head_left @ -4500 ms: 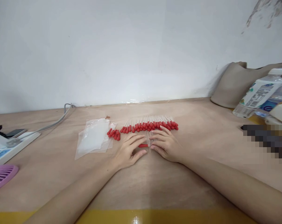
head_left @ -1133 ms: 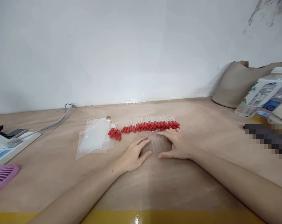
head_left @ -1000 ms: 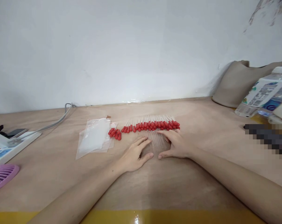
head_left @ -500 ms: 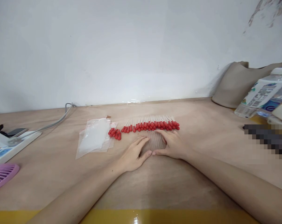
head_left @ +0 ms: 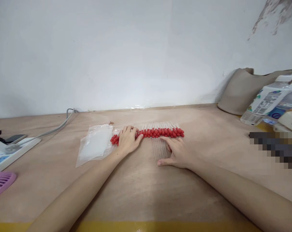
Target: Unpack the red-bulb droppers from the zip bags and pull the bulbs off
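Observation:
My left hand (head_left: 128,140) lies curved over the left part of a row of droppers with red rubber bulbs (head_left: 160,132), its thumb apart from its fingers. It hides several of the bulbs. Clear thin stems point toward the wall behind the bulbs. In front of the row lies a batch of thin clear tubes (head_left: 159,149), side by side. Along their right side rests my right hand (head_left: 178,152), thumb and forefinger spread apart. Loose red bulbs (head_left: 114,139) show just left of my left hand.
Clear zip bags (head_left: 95,141) lie at the left. Farther left are a power strip (head_left: 22,146) with a grey cable and a pink slotted item (head_left: 2,183). A plastic bottle (head_left: 265,100) leans near a grey-brown container (head_left: 235,91) at the right. The white wall bounds the table's back.
My left hand has moved left and away from me, from beside the clear tubes to over the red bulbs. My right hand has stayed by the tubes.

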The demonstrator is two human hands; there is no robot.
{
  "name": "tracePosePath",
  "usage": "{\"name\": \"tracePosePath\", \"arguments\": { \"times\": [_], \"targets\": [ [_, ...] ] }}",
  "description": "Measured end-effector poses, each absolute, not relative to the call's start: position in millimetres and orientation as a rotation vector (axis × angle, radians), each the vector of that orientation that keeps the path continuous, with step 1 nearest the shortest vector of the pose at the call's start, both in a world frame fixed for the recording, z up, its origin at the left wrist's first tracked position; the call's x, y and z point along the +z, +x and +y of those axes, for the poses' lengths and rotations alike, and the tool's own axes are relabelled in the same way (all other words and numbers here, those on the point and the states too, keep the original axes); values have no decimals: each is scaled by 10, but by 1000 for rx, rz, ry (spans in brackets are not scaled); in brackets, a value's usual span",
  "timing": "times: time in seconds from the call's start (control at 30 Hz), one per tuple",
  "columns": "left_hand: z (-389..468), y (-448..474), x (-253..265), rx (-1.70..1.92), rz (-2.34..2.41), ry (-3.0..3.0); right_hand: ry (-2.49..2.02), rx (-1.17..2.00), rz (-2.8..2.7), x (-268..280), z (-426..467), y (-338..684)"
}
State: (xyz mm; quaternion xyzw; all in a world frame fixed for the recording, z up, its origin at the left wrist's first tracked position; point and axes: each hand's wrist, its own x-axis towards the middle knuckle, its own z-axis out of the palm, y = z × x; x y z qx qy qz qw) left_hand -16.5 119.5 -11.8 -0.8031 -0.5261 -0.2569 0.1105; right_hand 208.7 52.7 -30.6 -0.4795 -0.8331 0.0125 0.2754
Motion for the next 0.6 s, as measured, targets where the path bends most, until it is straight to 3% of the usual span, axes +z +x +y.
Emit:
{"name": "tracePosePath", "arguments": {
  "times": [0.37, 0.6],
  "targets": [
    [918, -222, -150, -1139, -1583, -2288, -1135, -40, -2018, -352, 552, 2097],
    [519, -365, -121, -948, -1267, -2778, -894, -248, -2127, -334, 530, 2081]
  ]
}}
